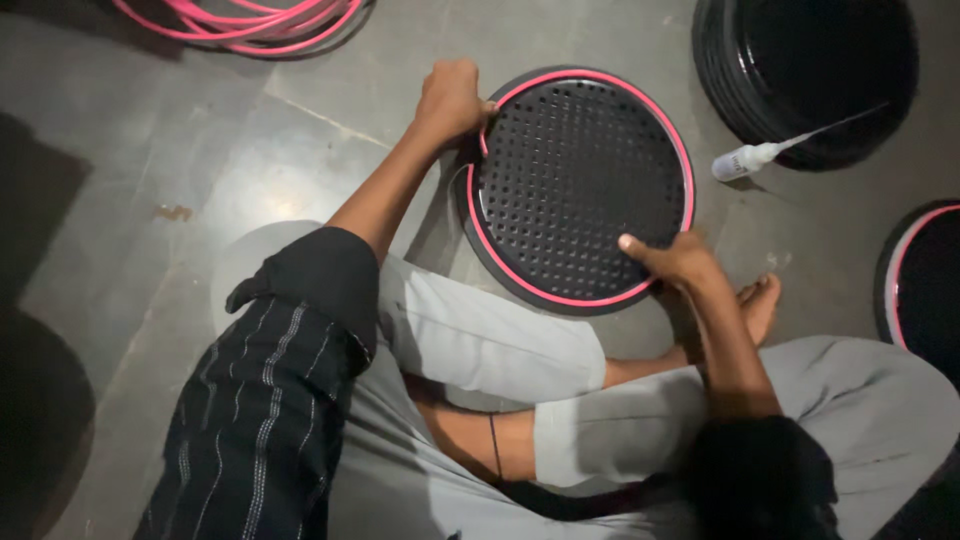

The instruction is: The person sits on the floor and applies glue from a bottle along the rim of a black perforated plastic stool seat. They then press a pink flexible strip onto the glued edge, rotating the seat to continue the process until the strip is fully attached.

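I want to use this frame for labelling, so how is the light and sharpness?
Head view: dim overall, with glare on the floor left of the perforated disc; corners fall into deep shadow; left hand and right hand reasonably sharp.

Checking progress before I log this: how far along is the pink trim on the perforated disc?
Done: pink trim sits in the rim around nearly the whole black perforated disc. In hand: left hand presses the trim at the upper-left edge, where a short stretch looks unseated; right hand steadies the lower rim. Left: that stretch. Black stack, pink coil and white squeeze bottle lie untouched.
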